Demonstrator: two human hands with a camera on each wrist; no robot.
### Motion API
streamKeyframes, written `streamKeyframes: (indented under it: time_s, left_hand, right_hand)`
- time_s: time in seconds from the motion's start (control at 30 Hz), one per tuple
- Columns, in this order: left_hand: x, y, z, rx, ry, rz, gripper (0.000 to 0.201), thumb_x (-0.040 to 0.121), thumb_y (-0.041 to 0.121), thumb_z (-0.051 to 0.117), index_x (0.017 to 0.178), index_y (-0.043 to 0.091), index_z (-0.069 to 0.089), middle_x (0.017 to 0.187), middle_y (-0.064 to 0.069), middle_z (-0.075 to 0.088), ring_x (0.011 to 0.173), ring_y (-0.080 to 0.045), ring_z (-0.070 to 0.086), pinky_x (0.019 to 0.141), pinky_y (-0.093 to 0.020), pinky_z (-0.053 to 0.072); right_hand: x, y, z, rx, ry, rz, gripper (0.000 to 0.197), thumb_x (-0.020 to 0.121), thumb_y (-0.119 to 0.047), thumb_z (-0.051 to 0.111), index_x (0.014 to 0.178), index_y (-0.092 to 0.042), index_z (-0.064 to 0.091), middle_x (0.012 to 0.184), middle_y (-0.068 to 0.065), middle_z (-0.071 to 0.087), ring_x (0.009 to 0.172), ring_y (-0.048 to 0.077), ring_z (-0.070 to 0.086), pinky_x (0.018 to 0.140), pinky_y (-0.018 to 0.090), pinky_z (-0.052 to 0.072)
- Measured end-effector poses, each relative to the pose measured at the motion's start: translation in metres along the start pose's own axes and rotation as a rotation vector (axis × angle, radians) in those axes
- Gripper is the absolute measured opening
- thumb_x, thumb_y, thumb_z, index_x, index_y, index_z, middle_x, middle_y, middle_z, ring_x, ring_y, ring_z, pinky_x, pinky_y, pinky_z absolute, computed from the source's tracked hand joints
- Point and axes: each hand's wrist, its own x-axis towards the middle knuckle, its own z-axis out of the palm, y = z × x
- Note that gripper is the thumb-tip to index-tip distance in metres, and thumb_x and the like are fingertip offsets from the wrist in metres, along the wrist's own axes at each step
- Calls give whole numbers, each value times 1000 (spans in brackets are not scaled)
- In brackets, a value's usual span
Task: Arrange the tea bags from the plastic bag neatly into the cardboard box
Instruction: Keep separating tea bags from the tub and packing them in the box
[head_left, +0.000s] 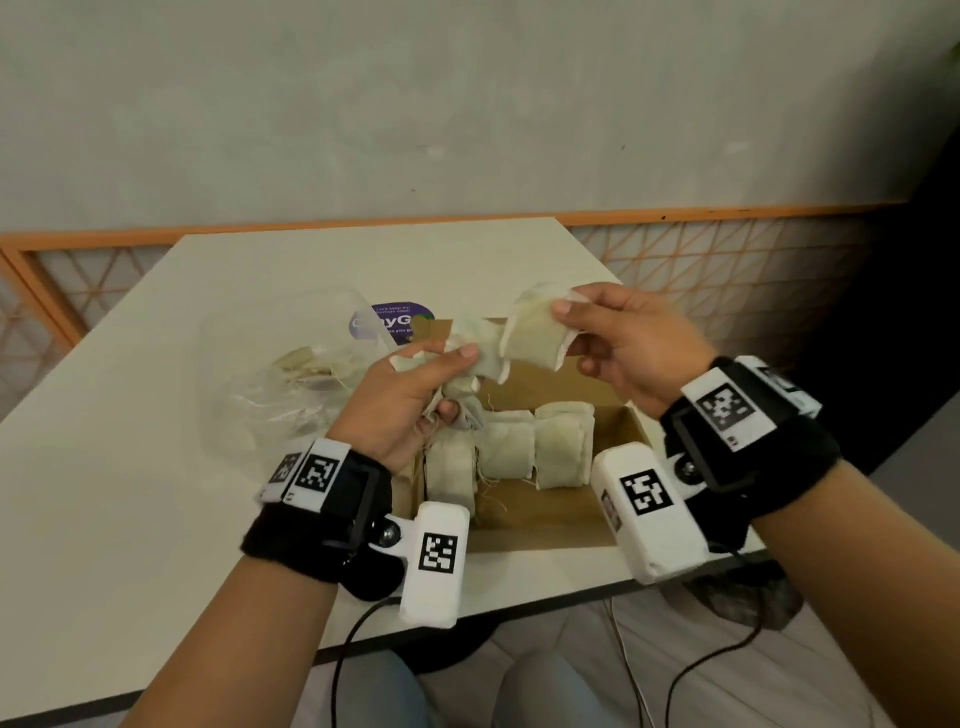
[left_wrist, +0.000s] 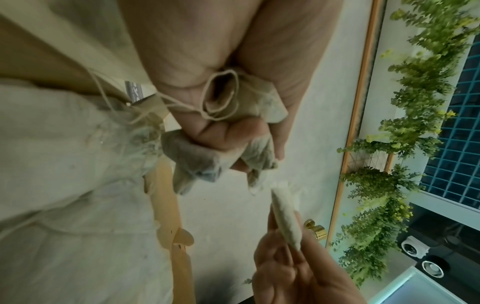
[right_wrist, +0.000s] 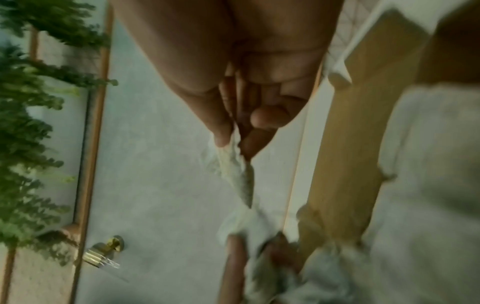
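The right hand (head_left: 634, 348) pinches one tea bag (head_left: 535, 332) above the cardboard box (head_left: 618, 415). The left hand (head_left: 410, 395) grips a bunch of tea bags (left_wrist: 221, 148), maybe three. The plastic bag (head_left: 280, 379) lies on the tabletop (head_left: 130, 519).

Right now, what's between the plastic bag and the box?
The left hand, gripping a bunch of tea bags, as the head view shows.

tea bags: pale, crumpled; one (head_left: 530, 332) held aloft at frame centre, a row (head_left: 519, 449) lying in the box
cardboard box (head_left: 545, 512): brown, open, centre
plastic bag (head_left: 270, 384): clear, crumpled, centre left
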Motion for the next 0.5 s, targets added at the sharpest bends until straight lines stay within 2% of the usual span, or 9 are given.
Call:
streamKeyframes:
  time_s: [0.1, 0.17, 0.23, 0.33, 0.4, 0.5]
  left_hand:
    - [1, 2, -1, -31, 38, -14, 18, 78, 16, 67, 93, 9, 61, 78, -9, 63, 49, -8, 50, 37, -13, 37]
    - [2, 2, 0, -46, 48, -20, 7, 85, 14, 64, 91, 12, 61, 80, -8, 62, 47, -7, 47, 36, -12, 36]
    - [4, 0, -1, -36, 55, -17, 14, 86, 16, 64, 99, 11, 62, 83, -10, 61, 53, -9, 45, 37, -11, 35]
    - [6, -3, -3, -40, 67, -10, 27, 80, 20, 69, 104, 11, 63, 88, -11, 61, 62, -14, 44, 37, -11, 35]
    - [7, -4, -4, -40, 61, -4, 39, 72, 25, 73, 107, 11, 63, 92, -12, 61, 68, -17, 43, 38, -11, 34]
    - [6, -3, -5, -39, 53, -8, 38, 74, 26, 72, 108, 12, 62, 92, -12, 61, 67, -16, 43, 39, -11, 34]
  right_hand:
    - [-7, 5, -22, -265, 1, -19, 9, 86, -13, 63, 77, -16, 62, 68, -2, 65, 52, 6, 57, 47, 16, 41]
    - [-15, 16, -33, -487, -89, 49, 4, 84, -14, 65, 84, -10, 64, 73, 4, 63, 57, 8, 55, 48, 16, 44]
    - [-21, 31, -37, -614, -186, 163, 6, 83, -15, 67, 85, -10, 66, 77, 6, 63, 62, 11, 55, 49, 15, 47]
    - [-25, 44, -34, -621, -212, 285, 6, 82, -10, 68, 80, -14, 65, 77, 6, 61, 63, 14, 57, 50, 15, 52]
    - [-25, 48, -30, -641, -186, 288, 8, 82, -7, 67, 79, -13, 63, 77, 7, 60, 60, 12, 56, 48, 13, 51]
    - [-25, 47, -26, -705, -146, 247, 7, 81, -11, 70, 80, -17, 65, 71, 2, 60, 55, 10, 52, 48, 13, 48]
